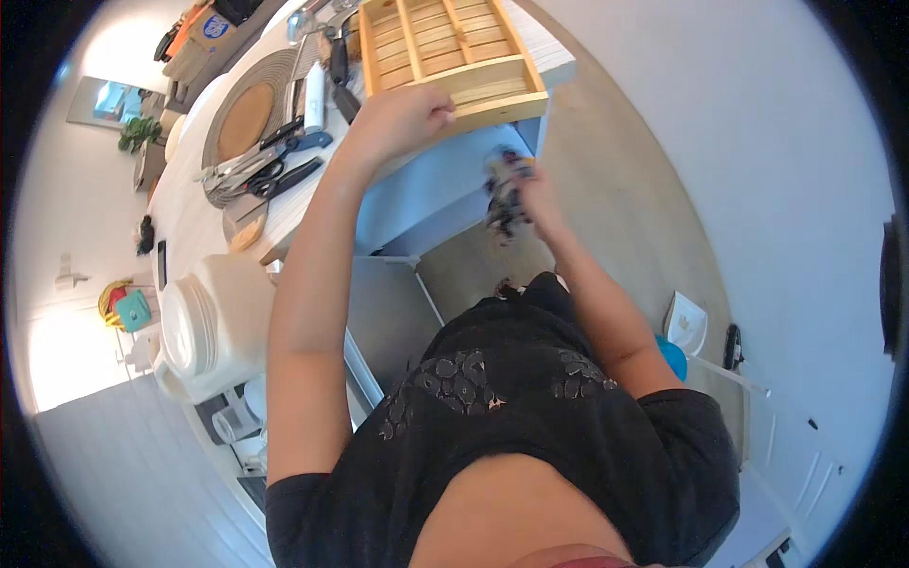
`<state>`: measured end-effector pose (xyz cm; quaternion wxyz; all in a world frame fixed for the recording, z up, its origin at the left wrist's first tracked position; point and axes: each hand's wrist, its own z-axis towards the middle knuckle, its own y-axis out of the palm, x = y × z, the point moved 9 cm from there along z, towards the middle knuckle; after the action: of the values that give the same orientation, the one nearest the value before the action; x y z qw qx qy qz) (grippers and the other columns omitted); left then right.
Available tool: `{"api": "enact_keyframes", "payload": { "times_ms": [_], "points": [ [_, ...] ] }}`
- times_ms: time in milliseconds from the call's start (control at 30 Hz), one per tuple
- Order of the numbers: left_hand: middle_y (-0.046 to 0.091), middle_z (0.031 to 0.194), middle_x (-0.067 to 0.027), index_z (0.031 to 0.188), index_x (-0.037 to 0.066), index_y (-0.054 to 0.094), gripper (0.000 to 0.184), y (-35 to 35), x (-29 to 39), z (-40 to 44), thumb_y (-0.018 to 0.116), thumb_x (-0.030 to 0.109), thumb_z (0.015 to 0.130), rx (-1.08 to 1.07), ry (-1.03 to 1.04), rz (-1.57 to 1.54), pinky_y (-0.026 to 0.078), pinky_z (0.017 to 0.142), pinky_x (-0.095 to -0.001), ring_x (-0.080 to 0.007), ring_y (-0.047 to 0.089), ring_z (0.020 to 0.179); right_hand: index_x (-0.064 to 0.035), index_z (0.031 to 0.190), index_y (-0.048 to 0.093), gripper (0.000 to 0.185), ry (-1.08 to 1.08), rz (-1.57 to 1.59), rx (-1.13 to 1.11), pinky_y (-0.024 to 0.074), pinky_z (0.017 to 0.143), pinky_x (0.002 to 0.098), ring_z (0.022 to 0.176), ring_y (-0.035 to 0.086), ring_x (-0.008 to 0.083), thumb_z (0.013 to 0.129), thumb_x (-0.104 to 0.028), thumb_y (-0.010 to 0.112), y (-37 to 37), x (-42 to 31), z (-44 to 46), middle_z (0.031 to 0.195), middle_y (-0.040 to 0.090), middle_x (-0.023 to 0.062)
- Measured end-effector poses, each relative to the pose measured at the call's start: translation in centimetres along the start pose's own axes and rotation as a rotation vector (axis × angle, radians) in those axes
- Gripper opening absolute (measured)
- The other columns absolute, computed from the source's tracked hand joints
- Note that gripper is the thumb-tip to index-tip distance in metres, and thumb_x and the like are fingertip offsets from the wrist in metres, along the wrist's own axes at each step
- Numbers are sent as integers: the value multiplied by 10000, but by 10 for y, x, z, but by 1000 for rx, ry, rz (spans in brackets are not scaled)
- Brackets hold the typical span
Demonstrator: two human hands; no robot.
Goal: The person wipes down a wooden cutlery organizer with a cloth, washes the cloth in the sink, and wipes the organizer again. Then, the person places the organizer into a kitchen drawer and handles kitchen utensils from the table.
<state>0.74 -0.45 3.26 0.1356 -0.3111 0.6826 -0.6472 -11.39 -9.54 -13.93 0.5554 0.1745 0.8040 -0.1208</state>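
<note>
My left hand (402, 121) is closed at the near left corner of a wooden cutlery tray (488, 106). The tray has slatted compartments with no utensils visible in them, and it lies at the table's edge. Lower and to the right, my right hand (542, 201) grips a crumpled dark-and-light patterned cloth (507, 194), smeared by motion. This cloth hangs below the tray, in front of an open pale blue drawer space (417, 201).
Scissors (270, 178), knives, a white tube (314, 97) and a round woven mat (220, 142) lie on the white table. A large white jug (213, 317) stands left of me. A dustpan (686, 324) is by the right wall.
</note>
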Motion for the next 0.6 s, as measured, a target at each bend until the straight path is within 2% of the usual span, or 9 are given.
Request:
{"api": "enact_keyframes", "payload": {
  "times_ms": [67,100,167,233,333,433,467,533,600],
  "points": [
    [642,916,-105,1011,104,635,238,1,20,-3,591,247,827,108,76,-14,482,750,-363,-268,621,860,-56,1151,523,274,-109,529,142,448,783,289,907,566,146,919,-197,493,-47,-12,-10,1018,604,57],
    [635,922,-104,1025,105,625,246,-3,31,-3,590,242,825,216,141,-22,483,744,-375,-274,619,854,-56,1151,523,274,-107,528,150,448,783,289,907,566,146,919,-197,493,-52,-23,-14,1018,604,57],
    [627,912,-103,1021,106,621,235,8,40,2,586,226,822,252,155,-14,482,724,-390,-281,616,844,-56,1146,509,250,-372,602,286,423,808,280,927,561,133,932,-179,465,-72,-63,-28,1034,591,29],
    [619,901,-102,1016,108,616,225,12,50,6,582,210,818,302,168,1,482,705,-405,-289,612,834,-60,1174,494,294,-372,512,284,414,801,270,923,538,112,940,-237,474,-62,-63,-17,1041,575,9],
    [601,875,-95,981,103,610,193,18,51,7,572,169,804,263,48,88,476,674,-417,-294,605,825,4,1155,486,315,-591,374,251,380,865,292,980,510,176,905,-188,502,-32,-78,-7,1048,569,49],
    [597,876,-88,954,105,601,171,16,63,-8,561,141,792,331,85,17,475,656,-418,-303,599,799,-5,1102,532,265,-445,356,238,380,855,268,953,518,142,914,-189,496,-48,-73,0,1001,582,31],
    [589,812,-87,923,93,612,169,15,69,-12,582,122,759,369,116,23,474,630,-407,-296,599,748,-5,1102,532,265,-444,355,243,380,855,268,953,518,142,914,-189,496,-59,-77,-1,1001,582,31],
    [581,749,-85,892,81,623,168,17,76,-16,602,103,726,416,155,25,473,604,-396,-289,598,697,-14,1065,565,253,-380,410,33,397,827,257,920,528,106,928,-213,491,-61,-94,1,981,597,23],
    [575,756,-99,915,58,604,218,23,78,-23,606,71,697,448,223,-62,464,647,-394,-293,582,733,-39,1084,561,261,-317,477,-34,404,798,243,893,532,90,928,-237,495,-61,-95,9,985,600,11]
  ]
}}
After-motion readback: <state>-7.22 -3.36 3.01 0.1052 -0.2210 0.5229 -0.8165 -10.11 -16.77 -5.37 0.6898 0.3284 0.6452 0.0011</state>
